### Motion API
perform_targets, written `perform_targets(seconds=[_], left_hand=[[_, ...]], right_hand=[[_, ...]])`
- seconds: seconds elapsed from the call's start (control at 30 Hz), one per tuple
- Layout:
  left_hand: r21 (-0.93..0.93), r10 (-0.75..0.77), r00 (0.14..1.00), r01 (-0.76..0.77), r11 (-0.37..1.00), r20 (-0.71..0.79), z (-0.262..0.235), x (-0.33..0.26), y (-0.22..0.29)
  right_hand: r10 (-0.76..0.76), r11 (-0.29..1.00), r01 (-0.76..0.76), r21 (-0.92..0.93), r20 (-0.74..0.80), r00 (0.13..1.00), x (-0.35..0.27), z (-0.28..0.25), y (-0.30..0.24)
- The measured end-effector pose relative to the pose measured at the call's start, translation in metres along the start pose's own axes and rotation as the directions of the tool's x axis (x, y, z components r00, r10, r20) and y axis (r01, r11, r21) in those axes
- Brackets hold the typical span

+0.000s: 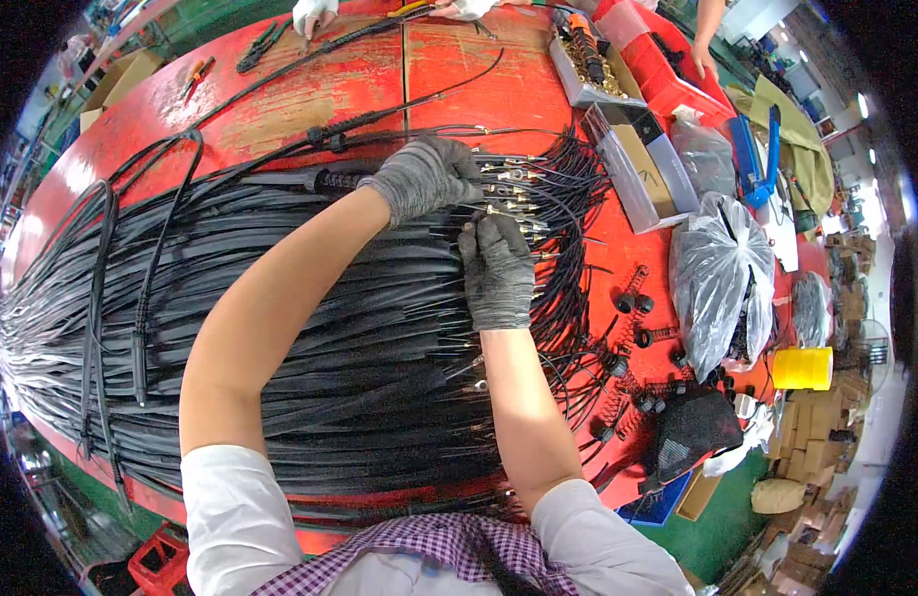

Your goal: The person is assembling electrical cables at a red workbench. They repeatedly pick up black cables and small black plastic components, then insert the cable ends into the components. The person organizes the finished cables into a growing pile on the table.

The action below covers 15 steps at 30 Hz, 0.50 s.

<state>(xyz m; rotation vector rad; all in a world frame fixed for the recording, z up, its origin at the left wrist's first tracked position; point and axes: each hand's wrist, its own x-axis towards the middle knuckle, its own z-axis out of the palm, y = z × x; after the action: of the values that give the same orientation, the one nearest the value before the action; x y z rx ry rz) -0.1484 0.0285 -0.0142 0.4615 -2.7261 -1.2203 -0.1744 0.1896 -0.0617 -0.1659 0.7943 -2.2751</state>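
From the left edge of the red table [121, 129], the black cable bundle [370, 397] spreads across most of the top. A looped cable [140, 343] lies over it and could snag your left elbow if you swing outward.

Your left hand [419, 184], gray-gloved, is above the bundle's right part, fingers drawn in narrow beside the metal terminals [509, 176]; I cannot tell whether they pinch a wire end. Your right hand [499, 273] sits closer to the near edge, fingers curled by the same terminals, anything between the tips hidden. With both hands so crowded, tugging one lead could pull its neighbours out of line, and a gloved grip might bend a terminal. Farther right, thin black wires [568, 189] splay out and could catch the coiled black pieces [658, 337] if you sweep toward the right edge.

For room, bare top shows along the far edge on the left, though another worker's gloved hand [313, 14] is there. Open boxes [666, 97] occupy the far right corner; a clear plastic bag [722, 283] crowds the right edge.
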Motion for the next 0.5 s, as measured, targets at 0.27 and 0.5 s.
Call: perform_targets(seconds=[0.27,0.5], left_hand=[[-0.018,-0.006,0.99,0.009,1.0,0.14,-0.021,-0.01,0.019],[-0.176,0.06,0.972,-0.02,0.984,0.226,-0.048,-0.018,0.026]], right_hand=[[-0.047,0.999,0.047,-0.005,-0.044,0.998,-0.001,0.01,0.007],[-0.124,0.992,0.123,0.03,0.013,0.992,-0.008,0.048,0.002]])
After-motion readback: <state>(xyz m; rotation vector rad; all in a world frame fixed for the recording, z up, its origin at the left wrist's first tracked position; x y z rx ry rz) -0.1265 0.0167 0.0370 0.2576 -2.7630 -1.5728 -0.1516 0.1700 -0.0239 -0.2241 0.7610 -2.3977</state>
